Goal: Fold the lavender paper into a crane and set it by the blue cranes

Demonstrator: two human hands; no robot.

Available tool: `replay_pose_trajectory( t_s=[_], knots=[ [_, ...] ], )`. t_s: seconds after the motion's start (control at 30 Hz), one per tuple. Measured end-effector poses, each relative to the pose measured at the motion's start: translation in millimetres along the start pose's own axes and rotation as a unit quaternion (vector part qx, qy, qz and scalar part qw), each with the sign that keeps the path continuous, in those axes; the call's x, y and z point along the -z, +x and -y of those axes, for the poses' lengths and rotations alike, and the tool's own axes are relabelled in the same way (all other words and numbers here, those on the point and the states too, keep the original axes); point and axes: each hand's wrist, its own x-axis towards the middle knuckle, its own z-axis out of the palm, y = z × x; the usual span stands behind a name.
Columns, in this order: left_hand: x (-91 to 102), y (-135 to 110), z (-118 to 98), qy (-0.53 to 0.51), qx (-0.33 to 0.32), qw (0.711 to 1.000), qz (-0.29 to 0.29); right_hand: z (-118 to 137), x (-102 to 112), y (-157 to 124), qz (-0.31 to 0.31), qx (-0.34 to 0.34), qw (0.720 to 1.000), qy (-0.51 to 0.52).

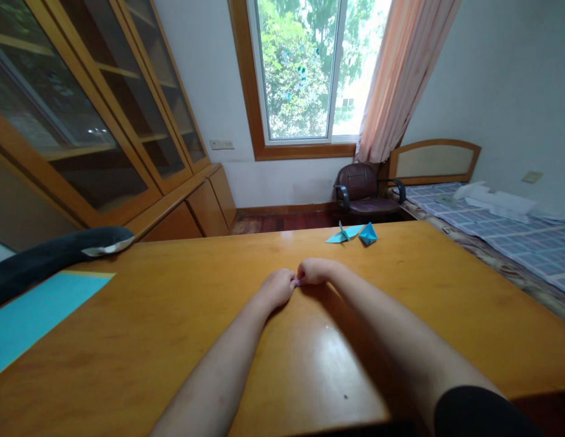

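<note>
Purple piece [300, 283] seemingly pinched in the closed grip of left hand [280, 287] and right hand [314, 271], near-left of the blue paper bird [346, 234], liable to tear if tugged unevenly.

A purple piece [299, 283] was held between the bare left hand [279, 287] and bare right hand [315, 271] over the flat yellow-brown wooden table [173, 364]. Behind them, rightward, a folded light-blue paper crane [346, 235] was set left of a folded blue paper pyramid [368, 234]. A flat turquoise sheet [40, 312] was laid far left.
</note>
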Motion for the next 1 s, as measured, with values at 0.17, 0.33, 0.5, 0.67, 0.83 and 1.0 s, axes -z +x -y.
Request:
replay_pose_trajectory(
  t_s=[0.17,0.33,0.5,0.67,0.83,1.0],
  knots=[
    [0.2,-0.4,0.3,-0.001,0.007,1.000,0.006,-11.7,8.9,1.6,0.062,-0.029,0.998,-0.009],
    [2.7,-0.6,-1.8,0.004,0.013,1.000,0.020,-30.0,13.1,3.6,0.108,-0.033,0.994,-0.004],
    [5.8,-2.3,-2.7,-0.017,0.005,1.000,0.010,-34.3,17.1,2.7,0.105,-0.036,0.994,-0.023],
    [5.1,-2.7,-0.5,-0.028,-0.002,1.000,-0.005,-23.9,11.2,-1.8,0.055,-0.060,0.996,-0.048],
    [2.8,-0.1,1.2,-0.020,-0.004,1.000,-0.001,-4.4,-10.2,-19.9,-0.178,-0.019,0.981,-0.079],
    [0.9,-0.2,1.5,-0.017,-0.017,1.000,-0.009,6.1,-23.3,-21.1,-0.173,-0.003,0.983,-0.062]
  ],
)
